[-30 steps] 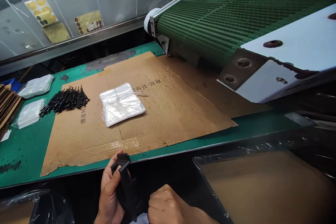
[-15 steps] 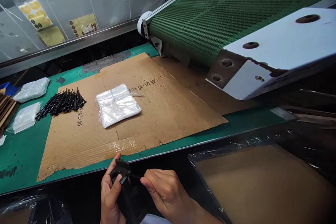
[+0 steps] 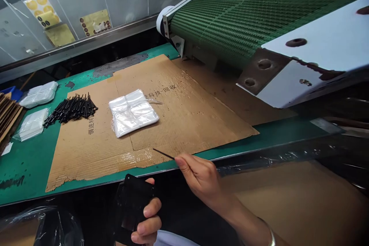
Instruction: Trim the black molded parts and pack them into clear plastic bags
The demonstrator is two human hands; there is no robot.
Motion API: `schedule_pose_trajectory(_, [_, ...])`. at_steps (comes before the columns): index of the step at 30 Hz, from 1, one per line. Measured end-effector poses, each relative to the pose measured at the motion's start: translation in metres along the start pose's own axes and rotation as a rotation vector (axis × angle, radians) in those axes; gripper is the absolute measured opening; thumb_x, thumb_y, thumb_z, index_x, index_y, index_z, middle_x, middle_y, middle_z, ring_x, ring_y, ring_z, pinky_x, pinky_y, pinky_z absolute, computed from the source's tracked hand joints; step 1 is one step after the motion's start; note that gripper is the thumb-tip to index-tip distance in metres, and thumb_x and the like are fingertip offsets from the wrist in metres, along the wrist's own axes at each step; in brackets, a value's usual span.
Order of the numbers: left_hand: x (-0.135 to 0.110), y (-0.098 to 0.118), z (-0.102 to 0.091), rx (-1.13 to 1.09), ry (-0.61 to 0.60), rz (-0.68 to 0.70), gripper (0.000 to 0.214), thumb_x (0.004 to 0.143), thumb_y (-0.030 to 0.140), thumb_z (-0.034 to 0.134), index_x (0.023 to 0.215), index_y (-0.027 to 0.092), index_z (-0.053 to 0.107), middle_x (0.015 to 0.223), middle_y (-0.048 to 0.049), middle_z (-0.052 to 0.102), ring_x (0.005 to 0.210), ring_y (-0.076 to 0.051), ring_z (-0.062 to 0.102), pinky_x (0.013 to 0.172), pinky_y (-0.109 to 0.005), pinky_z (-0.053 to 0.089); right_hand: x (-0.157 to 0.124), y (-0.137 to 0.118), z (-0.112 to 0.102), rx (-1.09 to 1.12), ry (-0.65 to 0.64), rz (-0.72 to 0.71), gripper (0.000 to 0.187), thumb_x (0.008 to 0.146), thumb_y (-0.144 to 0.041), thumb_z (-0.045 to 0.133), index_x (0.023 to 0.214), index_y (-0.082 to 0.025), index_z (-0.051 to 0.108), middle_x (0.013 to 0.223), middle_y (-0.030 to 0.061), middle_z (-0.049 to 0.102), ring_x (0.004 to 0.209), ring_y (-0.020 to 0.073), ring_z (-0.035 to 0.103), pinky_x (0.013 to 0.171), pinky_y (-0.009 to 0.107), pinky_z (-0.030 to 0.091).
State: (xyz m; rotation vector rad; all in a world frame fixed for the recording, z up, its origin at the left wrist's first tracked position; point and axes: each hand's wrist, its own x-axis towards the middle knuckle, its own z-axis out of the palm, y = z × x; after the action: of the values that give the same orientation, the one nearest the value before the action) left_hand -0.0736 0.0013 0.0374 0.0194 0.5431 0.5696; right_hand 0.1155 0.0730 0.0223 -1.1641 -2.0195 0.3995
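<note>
Your right hand (image 3: 200,178) pinches a thin black pin (image 3: 163,153), which points up-left over the cardboard sheet (image 3: 201,130); your left hand (image 3: 147,225), nearer, grips a black plastic piece (image 3: 134,203) at bottom centre

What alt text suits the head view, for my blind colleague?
The right hand holds a thin black pin over a cardboard sheet, the left hand a black plastic piece; clear plastic bags and more black pins lie on the cardboard.
</note>
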Motion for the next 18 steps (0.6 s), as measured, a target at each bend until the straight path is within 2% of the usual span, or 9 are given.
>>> schedule_pose_trajectory(3, [0.001,-0.005,-0.001,-0.160,0.034,0.161,0.030,0.085,0.039,0.049,0.069,0.017,0.061,0.051,0.0035,0.038,0.033,0.001,0.025,0.026,-0.008,0.008,0.010,0.024,-0.007,-0.328,0.100,0.023,0.042,0.097,-0.032,0.026,0.062,-0.020,0.044,0.052,-0.0006,0.047,0.047,0.0131,0.046,0.047,0.026,0.029])
schedule_pose_trajectory(5, [0.003,-0.011,-0.002,-0.265,0.053,0.279,0.018,0.085,0.031,0.051,0.085,0.019,0.064,0.060,0.0036,0.037,0.038,0.002,0.028,0.029,-0.004,0.012,0.017,0.042,-0.009,-0.541,0.145,0.056,0.043,0.097,-0.033,0.026,0.062,-0.019,0.047,0.055,0.0025,0.051,0.051,0.0157,0.048,0.047,0.027,0.026])
schedule_pose_trajectory(8, [0.008,-0.018,-0.004,-0.331,0.041,0.355,0.023,0.084,0.026,0.051,0.104,0.022,0.060,0.061,0.0049,0.031,0.041,0.001,0.029,0.031,-0.002,0.012,0.027,0.065,-0.009,-0.739,0.116,0.066,0.040,0.094,-0.029,0.031,0.062,-0.018,0.052,0.059,0.0065,0.054,0.059,0.0203,0.050,0.050,0.029,0.028])
schedule_pose_trajectory(11, [0.011,-0.019,-0.008,-0.356,-0.022,0.383,0.030,0.081,0.023,0.052,0.111,0.021,0.057,0.060,0.0049,0.032,0.043,-0.001,0.031,0.032,-0.003,0.015,0.034,0.075,-0.009,-0.819,0.068,0.064,0.033,0.091,-0.025,0.036,0.068,-0.016,0.058,0.066,0.0107,0.056,0.069,0.0262,0.049,0.057,0.033,0.033])
schedule_pose_trajectory(14, [0.016,-0.019,-0.015,-0.362,-0.050,0.425,0.033,0.078,0.025,0.055,0.111,0.020,0.058,0.061,0.0025,0.039,0.047,-0.005,0.036,0.035,-0.007,0.025,0.033,0.060,-0.007,-0.670,0.123,0.049,0.028,0.091,-0.027,0.037,0.082,-0.015,0.060,0.077,0.0131,0.059,0.076,0.0289,0.050,0.063,0.038,0.038])
schedule_pose_trajectory(16, [0.020,-0.020,-0.021,-0.352,-0.003,0.538,0.036,0.075,0.031,0.060,0.109,0.021,0.060,0.063,0.0008,0.044,0.051,-0.007,0.040,0.037,-0.011,0.030,0.024,0.034,-0.004,-0.370,0.150,-0.051,0.026,0.093,-0.031,0.036,0.090,-0.016,0.057,0.081,0.0114,0.060,0.079,0.0263,0.053,0.068,0.038,0.042])
schedule_pose_trajectory(18, [0.025,-0.022,-0.028,-0.325,0.115,0.667,0.032,0.073,0.034,0.062,0.102,0.021,0.063,0.066,-0.0012,0.049,0.056,-0.010,0.046,0.041,-0.015,0.036,0.011,0.002,0.003,-0.017,0.080,-0.200,0.028,0.094,-0.040,0.035,0.098,-0.017,0.052,0.084,0.0090,0.060,0.082,0.0224,0.057,0.072,0.035,0.046])
